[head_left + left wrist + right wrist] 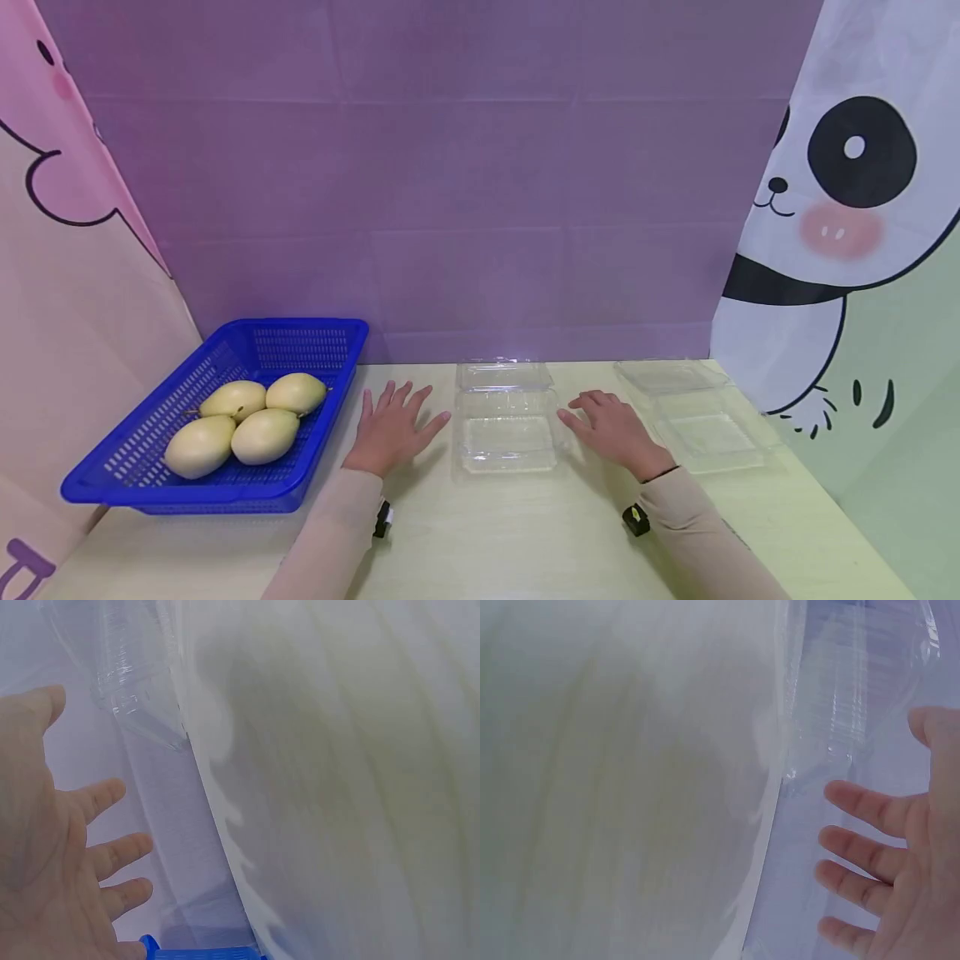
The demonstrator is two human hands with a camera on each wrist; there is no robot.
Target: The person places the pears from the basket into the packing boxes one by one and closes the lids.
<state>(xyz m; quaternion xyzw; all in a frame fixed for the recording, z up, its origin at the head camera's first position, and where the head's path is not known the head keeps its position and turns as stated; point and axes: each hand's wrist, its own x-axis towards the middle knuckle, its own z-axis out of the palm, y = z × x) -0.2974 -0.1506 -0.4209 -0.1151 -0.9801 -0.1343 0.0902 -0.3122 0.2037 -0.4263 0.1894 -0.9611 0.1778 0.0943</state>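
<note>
My left hand [392, 429] has its fingers spread and holds nothing. It hovers left of an opened clear plastic clamshell box [507, 462], between that box and a blue basket [330, 442]. On the box's other side is my right hand [617, 433], its fingers loosely extended and nothing in them. Its fingertips are close to the box; whether they touch it, I cannot tell. In the left wrist view the palm [37, 847] faces the camera, and so does the right palm [922, 900] in the right wrist view. Several pale yellow oval fruits [264, 437] with thin stems lie in the basket.
A second clear clamshell box [708, 433] lies opened at the right, beyond my right hand. The pale wooden table [510, 542] ends at a purple cloth backdrop [465, 208]. Cartoon-printed panels [885, 333] stand at both sides. A small black device [636, 520] sits at my right wrist.
</note>
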